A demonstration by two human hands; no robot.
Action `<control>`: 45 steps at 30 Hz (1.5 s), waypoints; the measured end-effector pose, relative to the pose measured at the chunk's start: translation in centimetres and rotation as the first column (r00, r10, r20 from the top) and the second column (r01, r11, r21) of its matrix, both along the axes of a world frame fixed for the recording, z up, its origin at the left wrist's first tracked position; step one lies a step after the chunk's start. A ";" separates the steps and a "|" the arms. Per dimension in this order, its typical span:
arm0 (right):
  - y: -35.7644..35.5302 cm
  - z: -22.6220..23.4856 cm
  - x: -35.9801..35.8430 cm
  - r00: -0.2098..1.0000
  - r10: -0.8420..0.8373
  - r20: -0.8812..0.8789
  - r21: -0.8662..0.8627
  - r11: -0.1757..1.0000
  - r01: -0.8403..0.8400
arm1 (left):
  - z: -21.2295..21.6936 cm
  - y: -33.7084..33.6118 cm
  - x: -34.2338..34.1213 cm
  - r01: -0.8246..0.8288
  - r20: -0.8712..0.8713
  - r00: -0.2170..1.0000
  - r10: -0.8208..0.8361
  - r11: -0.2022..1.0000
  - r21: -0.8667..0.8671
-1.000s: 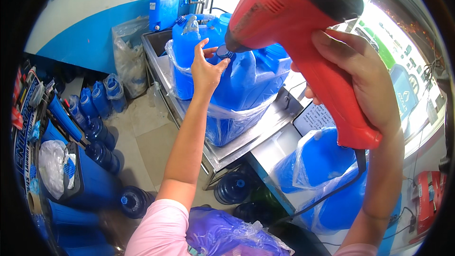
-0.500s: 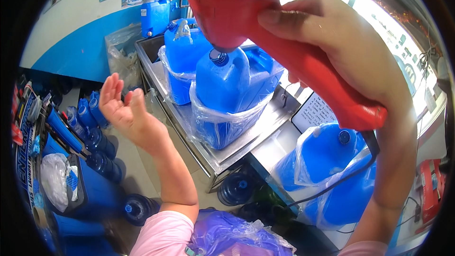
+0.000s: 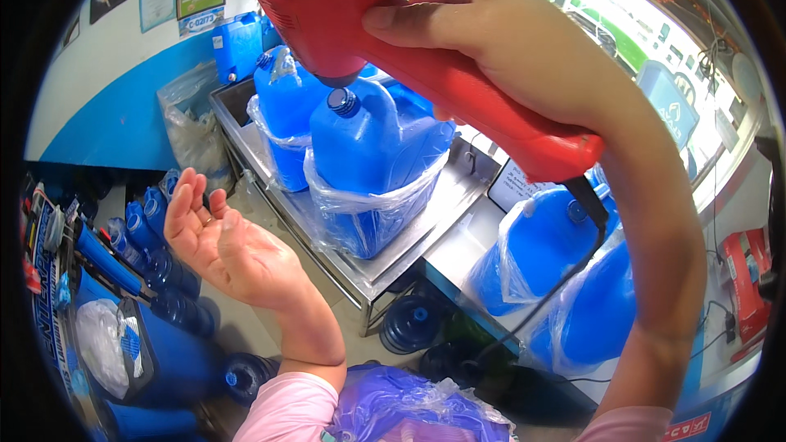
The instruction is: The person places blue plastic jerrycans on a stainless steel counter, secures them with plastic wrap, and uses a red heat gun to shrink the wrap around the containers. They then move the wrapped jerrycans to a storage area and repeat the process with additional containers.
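Note:
My right hand (image 3: 524,49) grips the handle of a red corded heat gun (image 3: 499,110), held high with its narrow dark nozzle pointing down. Below the nozzle, apart from it, is the dark cap of a blue water jug (image 3: 348,147). Clear plastic wrap (image 3: 327,225) hangs loosely around that jug's lower part. To the left, my left hand (image 3: 237,258) is raised in the air, palm up, fingers loosely apart and nothing in it. Behind the jug stands another capped blue jug (image 3: 286,106) in plastic.
The jugs stand on a metal sink counter (image 3: 385,262). On the white ledge at right are more wrapped blue jugs (image 3: 532,254). Dark blue round bottles (image 3: 409,323) are on the floor. A blue bin (image 3: 176,352) stands at lower left. The heat gun's cord (image 3: 548,303) trails across the right side.
The whole view has shifted, so the jugs and the heat gun appear farther left. My left hand has turned its palm more upward. My right hand keeps its grip on the heat gun.

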State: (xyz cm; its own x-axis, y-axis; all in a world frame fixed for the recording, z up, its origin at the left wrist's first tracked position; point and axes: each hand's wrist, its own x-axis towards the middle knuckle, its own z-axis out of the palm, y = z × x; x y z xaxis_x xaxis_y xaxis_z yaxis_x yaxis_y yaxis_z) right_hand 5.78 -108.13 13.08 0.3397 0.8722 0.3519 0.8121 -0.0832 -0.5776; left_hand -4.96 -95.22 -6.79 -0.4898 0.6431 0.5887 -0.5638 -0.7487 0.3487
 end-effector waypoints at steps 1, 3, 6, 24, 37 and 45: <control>-0.1 -0.4 0.2 1.000 0.002 0.013 0.047 0.999 -0.003 | -0.1 -0.4 0.4 0.013 -0.025 1.000 -0.013 1.000 0.010; -1.1 -0.3 0.9 0.997 0.000 -0.077 -0.017 1.000 -0.001 | -0.2 -1.1 1.3 0.076 -0.056 0.996 -0.074 0.996 0.043; -4.2 -0.6 2.1 0.977 0.017 -0.215 0.056 0.998 -0.005 | -0.8 -2.6 3.2 0.184 -0.121 0.977 -0.174 0.980 0.076; -52.5 -26.3 5.5 0.301 -0.911 -0.282 0.520 0.119 0.846 | -5.4 -20.9 13.5 0.919 -0.898 0.270 -0.346 0.372 0.133; -58.6 -55.0 17.0 -0.335 -0.932 0.141 -0.177 -0.357 0.917 | -9.6 -23.1 13.0 0.959 -0.878 -0.264 0.400 0.008 -0.285; -58.5 -44.8 17.9 -0.197 -0.975 0.103 0.261 -0.164 0.951 | -10.1 -20.7 12.0 0.921 -0.855 -0.390 0.341 0.157 -0.357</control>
